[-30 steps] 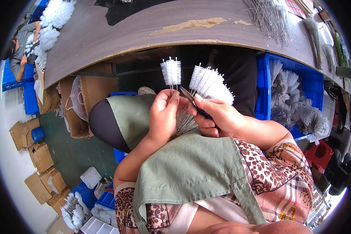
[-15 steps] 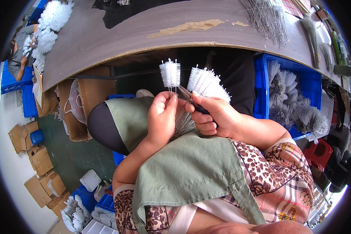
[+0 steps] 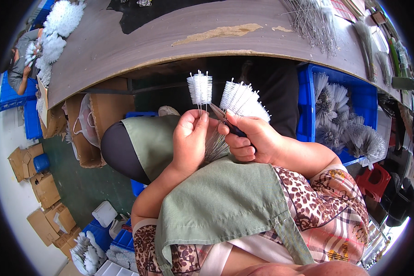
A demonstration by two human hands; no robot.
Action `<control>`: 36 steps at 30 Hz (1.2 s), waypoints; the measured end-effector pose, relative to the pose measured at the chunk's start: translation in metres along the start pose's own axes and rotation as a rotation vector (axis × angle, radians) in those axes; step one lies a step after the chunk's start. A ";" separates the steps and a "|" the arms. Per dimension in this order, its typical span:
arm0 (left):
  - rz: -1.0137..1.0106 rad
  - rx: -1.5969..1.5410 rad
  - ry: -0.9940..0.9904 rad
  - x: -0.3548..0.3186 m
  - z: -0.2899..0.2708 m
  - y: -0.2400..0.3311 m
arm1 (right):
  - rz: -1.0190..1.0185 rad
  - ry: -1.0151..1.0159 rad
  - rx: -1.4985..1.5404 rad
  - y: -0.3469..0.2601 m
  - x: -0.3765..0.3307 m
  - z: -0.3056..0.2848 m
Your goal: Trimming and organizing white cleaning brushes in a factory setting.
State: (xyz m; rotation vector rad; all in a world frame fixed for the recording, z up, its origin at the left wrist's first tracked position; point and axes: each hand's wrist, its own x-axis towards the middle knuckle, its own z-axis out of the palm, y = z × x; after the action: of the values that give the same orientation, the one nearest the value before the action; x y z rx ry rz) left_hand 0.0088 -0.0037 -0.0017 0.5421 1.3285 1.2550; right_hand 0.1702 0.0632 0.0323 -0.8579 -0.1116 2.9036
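Observation:
My left hand [image 3: 191,138] pinches the thin wire stems of several small white bristle brushes [image 3: 200,89], which stand upright above the fingertips. My right hand [image 3: 253,135] is wrapped round a pair of pliers [image 3: 226,120] with dark handles. The pliers' pointed metal jaws reach toward the stems, just below the bristles; whether they touch is too small to tell. Behind the right hand leans a larger bunch of white brushes [image 3: 244,101]. Wire stems [image 3: 216,146] fan out between my hands, above the green apron [image 3: 221,198] on my lap.
A worn grey table [image 3: 142,55] stretches across the front, with loose wires [image 3: 313,27] on it. At right, a blue crate [image 3: 307,108] holds bundles of wire brushes [image 3: 349,133]. Cardboard boxes [image 3: 103,119] stand under the table's left. A co-worker [image 3: 25,55] handles white brushes at far left.
Both hands keep nearly the same pose and grip. The whole view shifts very slightly; the co-worker's hands at far left move a little.

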 end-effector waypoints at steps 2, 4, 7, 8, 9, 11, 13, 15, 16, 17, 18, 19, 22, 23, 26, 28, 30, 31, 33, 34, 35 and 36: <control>-0.003 0.004 -0.004 -0.001 0.000 0.000 | 0.005 -0.001 0.010 0.000 0.000 -0.001; -0.025 -0.053 -0.011 -0.001 0.001 0.001 | 0.011 -0.001 0.019 0.000 -0.001 -0.001; 0.003 0.022 -0.010 0.000 0.000 0.001 | 0.009 -0.010 0.015 0.000 0.000 -0.001; 0.003 0.022 -0.010 -0.001 0.000 0.000 | 0.009 -0.005 0.006 0.001 0.000 -0.002; 0.003 0.025 -0.002 -0.001 0.001 0.000 | 0.009 0.000 -0.003 0.001 0.001 -0.002; 0.004 0.027 0.005 -0.001 0.001 0.001 | 0.001 0.019 -0.016 0.002 0.000 -0.001; -0.011 -0.003 -0.001 -0.001 0.002 0.002 | -0.007 0.038 -0.030 0.004 -0.001 0.000; -0.030 -0.007 -0.003 0.000 0.002 0.003 | -0.050 0.030 -0.036 0.005 -0.003 0.000; -0.050 -0.008 -0.002 0.000 0.002 0.003 | -0.118 0.015 -0.124 0.003 -0.005 0.001; -0.049 -0.009 -0.002 0.000 0.002 0.004 | -0.186 0.000 -0.212 -0.001 -0.008 0.003; -0.074 -0.057 0.000 0.000 0.003 0.004 | -0.367 -0.123 -0.387 -0.015 -0.010 0.001; -0.103 -0.101 0.009 -0.002 0.003 0.004 | -0.648 -0.114 -0.541 -0.029 -0.008 0.005; -0.083 -0.056 -0.004 -0.004 0.006 0.006 | -1.430 0.348 -1.332 -0.076 0.009 0.014; -0.082 0.001 -0.012 -0.004 0.007 0.008 | -1.320 0.472 -1.550 -0.089 0.019 0.008; -0.048 -0.046 -0.003 -0.001 0.005 0.000 | -0.718 0.198 -1.481 -0.103 0.047 -0.004; -0.061 -0.101 0.011 -0.001 0.005 -0.002 | -0.646 0.120 -1.500 -0.101 0.050 -0.013; -0.080 -0.156 0.027 -0.001 0.004 -0.002 | -0.639 0.070 -1.364 -0.101 0.053 -0.025; -0.083 -0.168 0.020 0.000 0.004 -0.001 | -0.642 0.035 -1.224 -0.101 0.054 -0.026; -0.090 -0.182 0.010 0.001 0.002 -0.002 | -0.688 0.053 -1.155 -0.095 0.054 -0.025; -0.110 -0.203 0.014 0.002 0.001 -0.001 | -0.625 0.002 -1.047 -0.095 0.052 -0.022; -0.130 -0.223 0.017 0.003 0.000 -0.001 | -0.563 -0.047 -0.939 -0.095 0.050 -0.021; -0.132 -0.223 0.014 0.003 0.000 -0.001 | -0.564 -0.044 -0.939 -0.096 0.050 -0.022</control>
State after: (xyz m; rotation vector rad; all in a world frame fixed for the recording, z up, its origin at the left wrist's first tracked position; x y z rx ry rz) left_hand 0.0086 -0.0012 -0.0038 0.2846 1.1973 1.2795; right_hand 0.1482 0.1652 -0.0030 -0.6692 -1.5148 2.2387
